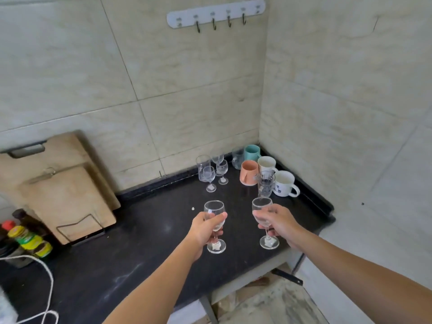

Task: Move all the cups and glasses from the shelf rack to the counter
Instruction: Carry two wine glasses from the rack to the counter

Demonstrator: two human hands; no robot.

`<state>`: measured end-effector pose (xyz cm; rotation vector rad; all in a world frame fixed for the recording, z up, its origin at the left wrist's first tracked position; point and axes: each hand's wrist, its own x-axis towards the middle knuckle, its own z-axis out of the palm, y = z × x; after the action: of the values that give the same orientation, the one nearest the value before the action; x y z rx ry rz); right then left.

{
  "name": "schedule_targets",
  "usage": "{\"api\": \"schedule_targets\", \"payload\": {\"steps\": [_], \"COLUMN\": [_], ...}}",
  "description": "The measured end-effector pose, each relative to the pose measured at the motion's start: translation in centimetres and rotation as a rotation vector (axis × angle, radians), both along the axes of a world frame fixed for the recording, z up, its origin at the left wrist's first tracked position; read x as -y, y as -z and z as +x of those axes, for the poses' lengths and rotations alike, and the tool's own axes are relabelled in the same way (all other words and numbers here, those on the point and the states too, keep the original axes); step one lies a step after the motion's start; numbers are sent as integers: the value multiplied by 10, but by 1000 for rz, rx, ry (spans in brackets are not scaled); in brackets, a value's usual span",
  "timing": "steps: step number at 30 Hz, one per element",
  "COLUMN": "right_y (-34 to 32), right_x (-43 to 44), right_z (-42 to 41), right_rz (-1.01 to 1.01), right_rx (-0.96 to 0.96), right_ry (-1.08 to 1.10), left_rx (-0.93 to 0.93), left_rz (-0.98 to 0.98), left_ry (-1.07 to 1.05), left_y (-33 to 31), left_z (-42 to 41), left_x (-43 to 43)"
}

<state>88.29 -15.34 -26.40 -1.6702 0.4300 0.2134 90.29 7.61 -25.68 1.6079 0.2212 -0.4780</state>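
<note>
head view: your left hand (205, 230) is wrapped round the bowl of a clear wine glass (214, 208), thumb across the front, fingers curled behind down to the stem. your right hand (279, 222) grips a second wine glass (261, 204) the same way, thumb + fingers round the bowl and upper stem. both glasses are upright, side by side but apart, over the front-right part of the black surface (140, 242). their feet are at or just above the surface; can't tell if they touch it. each foot has a small white bit on it.

further back, near the corner of the tiled walls, more glassware stands on the surface. on the left of that group is a tall tumbler (202, 163) w/ three small stem glasses (209, 176) just beside it. to the right, packed close: a clear glass mug (237, 157), a teal cup (252, 152), an orange cup (249, 175), a white mug (266, 164), a handled white mug (284, 182), and a printed clear glass (266, 184) in front of them.

left side: two wooden cutting boards (63, 190) lean vs the wall in a wire stand, w/ sauce bottles (30, 240) near their lower left. a white cord (48, 274) loops over the surface. a hook rail (215, 14) sits high on the back wall.
</note>
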Motion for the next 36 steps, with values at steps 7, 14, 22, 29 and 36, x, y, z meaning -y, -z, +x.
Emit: {"api": "schedule_targets", "payload": {"steps": [7, 14, 22, 29, 36], "right_y": [4, 35, 72, 117, 134], "right_x": [26, 17, 4, 3, 0], "right_z": [111, 202, 285, 324, 337], "right_rz": [-42, -127, -221, -405, -522], "right_rx": [-33, -46, -118, -152, -117], "right_ry": [-137, -120, -193, -369, -520], "left_rx": [-21, -49, -75, -79, -69], "left_rz": [-14, 63, 158, 285, 409], "left_ry": [-51, -76, 37, 59, 49], "left_y": [12, 42, 84, 116, 130], "left_z": [86, 176, 253, 278, 277], "left_x": [25, 24, 17, 25, 37]}}
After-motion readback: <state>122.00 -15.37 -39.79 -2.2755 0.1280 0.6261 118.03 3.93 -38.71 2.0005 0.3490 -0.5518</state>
